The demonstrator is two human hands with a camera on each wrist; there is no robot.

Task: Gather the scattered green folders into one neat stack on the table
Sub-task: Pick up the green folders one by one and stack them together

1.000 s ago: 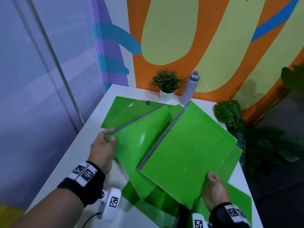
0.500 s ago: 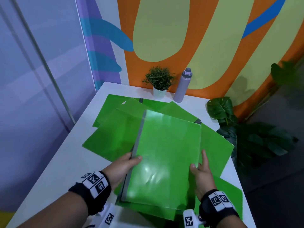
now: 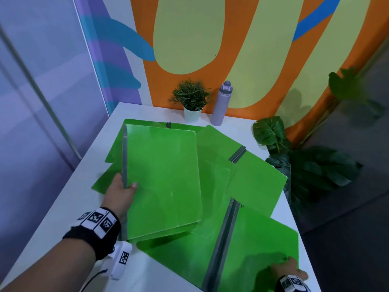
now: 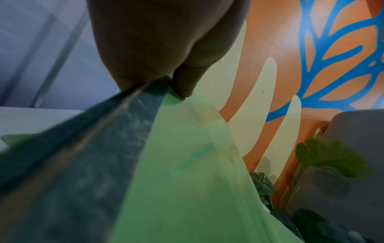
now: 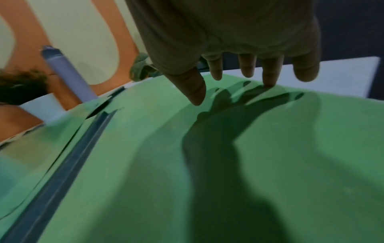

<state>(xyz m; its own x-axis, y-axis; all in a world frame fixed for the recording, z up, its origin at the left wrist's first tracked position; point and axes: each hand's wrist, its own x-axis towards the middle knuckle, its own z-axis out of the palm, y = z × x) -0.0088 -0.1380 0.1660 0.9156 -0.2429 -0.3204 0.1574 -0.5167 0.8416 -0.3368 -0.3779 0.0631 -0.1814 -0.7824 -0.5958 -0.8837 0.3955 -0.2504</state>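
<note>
Several green folders with grey spines lie overlapped on the white table. My left hand grips the top folder at its grey spine, thumb on the cover; the left wrist view shows the thumb pinching the spine. That folder is held tilted over the pile. An opened folder lies at the near right, spine running toward me. My right hand hovers over its right corner with fingers spread and straight; one fingertip touches the green cover.
A small potted plant and a lilac bottle stand at the table's far edge by the painted wall. Large leafy plants stand beyond the table's right edge. Bare white table shows along the left side.
My right hand let go of the top folder and moved down to the near-right open folder. My left hand carried the top folder to the left and further away.
</note>
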